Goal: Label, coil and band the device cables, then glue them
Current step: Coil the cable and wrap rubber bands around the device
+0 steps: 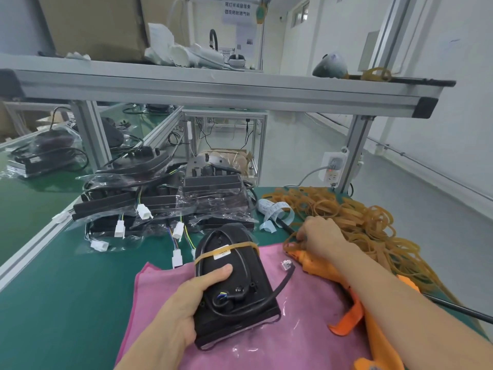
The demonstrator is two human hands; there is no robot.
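The left hand [184,300] grips the device [234,284] on the pink cloth [298,329], thumb pressing its face. The right hand [320,236] pinches a band [289,243] at the pile's edge. One band [226,251] already crosses the label [222,252]. Risk: the loose cable end [286,279] uncoils, or tangled bands drag along.

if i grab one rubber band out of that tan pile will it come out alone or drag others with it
It will probably drag others: the rubber band pile is a tangle of overlapping loops. The bands look thin and limp, so one would likely sag and stretch. The right hand is pinching at the pile's edge, where loops lie looser.
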